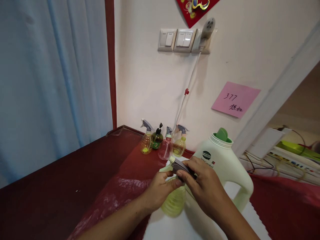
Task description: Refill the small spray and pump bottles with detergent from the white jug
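Note:
A yellow-green ribbed spray bottle (173,202) stands on a white sheet (160,226) in front of me. My left hand (163,188) is closed around its neck, thumb and fingers just under the nozzle. My right hand (200,176) grips the grey spray head (180,166) at the top of the bottle, with its pale nozzle tip pointing up and left. Whether the head is fully seated is hidden by my fingers. Close behind my right hand is a large pale green jug (225,160) with its mouth uncovered and a green scoop-like piece (222,134) in it.
Against the wall stand an orange-tinted spray bottle (146,144), a dark green pump bottle (157,138), a pink spray bottle (165,149) and a yellow spray bottle (179,146). Red plastic sheeting (120,190) covers part of the dark table. A cable (191,78) hangs from a plug.

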Demonstrator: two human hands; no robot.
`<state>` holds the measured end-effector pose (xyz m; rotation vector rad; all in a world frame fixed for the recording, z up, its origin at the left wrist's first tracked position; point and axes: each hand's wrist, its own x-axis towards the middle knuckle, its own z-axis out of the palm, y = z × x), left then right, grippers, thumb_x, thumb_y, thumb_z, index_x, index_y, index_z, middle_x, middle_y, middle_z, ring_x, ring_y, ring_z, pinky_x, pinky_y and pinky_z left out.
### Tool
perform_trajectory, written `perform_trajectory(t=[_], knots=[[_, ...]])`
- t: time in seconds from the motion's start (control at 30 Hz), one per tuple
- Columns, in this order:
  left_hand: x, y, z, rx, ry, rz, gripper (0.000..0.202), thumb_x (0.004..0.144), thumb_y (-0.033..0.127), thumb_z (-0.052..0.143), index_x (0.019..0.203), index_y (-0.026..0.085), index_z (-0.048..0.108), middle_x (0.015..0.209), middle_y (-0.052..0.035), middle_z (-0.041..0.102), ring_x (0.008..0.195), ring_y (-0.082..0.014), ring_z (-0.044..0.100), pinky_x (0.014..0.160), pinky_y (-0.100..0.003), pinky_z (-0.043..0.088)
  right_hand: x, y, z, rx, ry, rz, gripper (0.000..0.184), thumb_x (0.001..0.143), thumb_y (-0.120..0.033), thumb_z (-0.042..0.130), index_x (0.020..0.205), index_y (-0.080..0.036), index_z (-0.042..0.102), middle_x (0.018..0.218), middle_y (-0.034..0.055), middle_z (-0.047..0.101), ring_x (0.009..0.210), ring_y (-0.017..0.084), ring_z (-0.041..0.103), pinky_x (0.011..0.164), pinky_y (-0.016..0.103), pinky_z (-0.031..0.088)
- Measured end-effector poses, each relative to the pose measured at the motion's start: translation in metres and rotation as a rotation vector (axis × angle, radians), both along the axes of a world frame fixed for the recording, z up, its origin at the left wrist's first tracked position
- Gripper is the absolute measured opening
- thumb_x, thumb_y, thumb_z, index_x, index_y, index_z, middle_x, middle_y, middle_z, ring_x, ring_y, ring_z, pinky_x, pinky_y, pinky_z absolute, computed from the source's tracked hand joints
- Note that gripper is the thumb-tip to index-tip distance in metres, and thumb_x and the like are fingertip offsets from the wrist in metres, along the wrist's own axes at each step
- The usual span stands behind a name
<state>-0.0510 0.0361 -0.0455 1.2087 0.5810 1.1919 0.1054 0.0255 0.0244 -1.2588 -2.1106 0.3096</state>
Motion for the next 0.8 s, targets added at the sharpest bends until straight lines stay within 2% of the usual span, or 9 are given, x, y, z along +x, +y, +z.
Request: perform_trajectory(t=[0.13,0.3,0.47,0.63,0.7,0.73,0.8], knots=[[-0.006,-0.001,0.002,-0.063,0.022,-0.039,0.047,0.083,0.056,0.072,0.107,0.016,0.078,0.107,-0.0108,0.078,0.104,-0.0297,0.07,0.093,-0.038,0.05,0.001,0.0,0.0,-0.013,0.008,0.006,0.022,0.097,-0.038,0.053,0.083,-0.023,0.06,0.084,0.0033,0.058,0.084,0.024,0.054,0.074,0.037,0.037],[-0.003,-0.002,0.003,0.044,0.003,-0.021,0.055,0.071,0.041,0.087,0.121,0.021,0.073,0.121,-0.0097,0.075,0.114,-0.0309,0.066,0.098,-0.039,0.048,0.0,-0.001,-0.001,0.012,0.015,-0.002,0.022,0.097,-0.038,0.052,0.084,-0.023,0.06,0.085,0.0042,0.057,0.085,0.025,0.053,0.075,0.038,0.037],[0.004,0.001,-0.004,-0.001,-0.034,-0.008,0.041,0.075,0.034,0.086,0.112,0.02,0.076,0.117,-0.0092,0.076,0.11,-0.029,0.067,0.096,-0.037,0.048,-0.002,-0.002,0.0,0.005,0.011,0.0,0.022,0.097,-0.038,0.051,0.083,-0.023,0.06,0.085,0.0048,0.058,0.086,0.026,0.053,0.076,0.039,0.037],[0.003,-0.003,-0.002,0.012,-0.051,-0.007,0.036,0.076,0.038,0.085,0.106,0.02,0.078,0.105,-0.0063,0.077,0.099,-0.0247,0.068,0.089,-0.033,0.05,-0.003,-0.001,0.002,-0.003,0.026,-0.009,0.021,0.096,-0.036,0.053,0.083,-0.022,0.062,0.084,0.0051,0.058,0.086,0.027,0.055,0.076,0.041,0.039],[0.003,-0.006,0.002,0.024,-0.037,0.004,0.037,0.076,0.041,0.084,0.105,0.019,0.078,0.102,-0.0063,0.077,0.096,-0.0244,0.068,0.087,-0.033,0.05,-0.002,-0.003,-0.003,0.006,0.084,-0.009,0.018,0.095,-0.036,0.053,0.091,-0.023,0.066,0.087,0.0052,0.061,0.088,0.027,0.057,0.079,0.043,0.042],[0.002,-0.008,0.003,0.029,-0.023,0.011,0.037,0.078,0.042,0.082,0.106,0.019,0.078,0.102,-0.0066,0.077,0.096,-0.0247,0.068,0.087,-0.033,0.05,-0.001,-0.006,-0.008,0.014,0.143,-0.015,0.018,0.095,-0.037,0.055,0.102,-0.024,0.067,0.094,0.006,0.063,0.093,0.027,0.058,0.083,0.045,0.044],[0.001,-0.01,0.005,0.047,0.015,0.013,0.038,0.082,0.045,0.077,0.108,0.018,0.077,0.102,-0.0077,0.076,0.099,-0.026,0.068,0.089,-0.034,0.05,0.002,-0.014,-0.025,0.031,0.319,-0.062,0.041,0.091,-0.04,0.063,0.129,-0.027,0.058,0.119,0.0083,0.064,0.112,0.029,0.059,0.097,0.048,0.045]])
